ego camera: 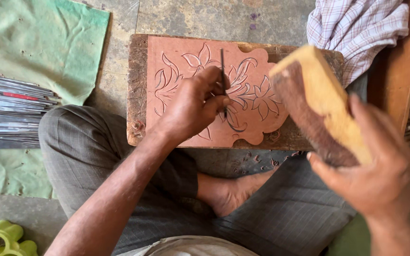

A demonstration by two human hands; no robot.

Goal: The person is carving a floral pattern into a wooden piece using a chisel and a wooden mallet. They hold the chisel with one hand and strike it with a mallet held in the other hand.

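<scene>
The left hand (193,106) is closed around a thin dark chisel (223,78), pinching it between thumb and fingers so the tool stands nearly upright with its tip on the carved wooden panel (176,128). That panel is a reddish-brown piece with a scalloped right edge, cut with leaf and flower outlines, and it lies flat on a darker, rougher board (137,90) resting on the stone floor (224,16) in front of the person's crossed legs. The chisel meets the panel near the middle of the floral pattern, between a leafy scroll on the left and a lotus-like flower on the right. The right hand (380,178) grips a chunky wooden mallet block (316,102), pale yellow on its top face and dark and rough on its side, held raised above the panel's right end and clear of the chisel. Small wood chips (255,163) lie on the floor between the board and a bare foot (231,192). To the left, a row of metal carving tools (15,114) sits on a green cloth (48,42). A checked cloth (357,28) lies at the upper right, and a green plastic object (1,237) shows at the lower left corner.
</scene>
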